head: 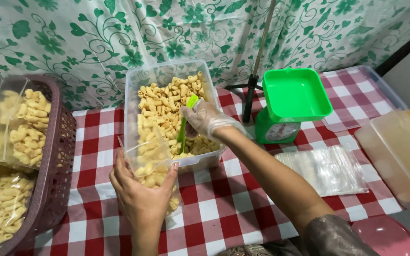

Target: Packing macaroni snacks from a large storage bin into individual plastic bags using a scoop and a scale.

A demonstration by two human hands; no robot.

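Two hands are working beside the clear plastic tub of pale yellow tube-shaped snacks, which is sitting on the red-and-white checked tabletop. The right hand, wearing a thin clear glove, is grasping a green scoop whose end is dipping into the snacks inside the tub. The left hand, bare, is clasping a small clear bag partly filled with the same snacks, holding it upright against the tub's near wall. Left of the tub, a mauve basket is holding filled bags. Right of the tub, a green kitchen scale is standing, with a stack of empty clear bags lying nearer than it.
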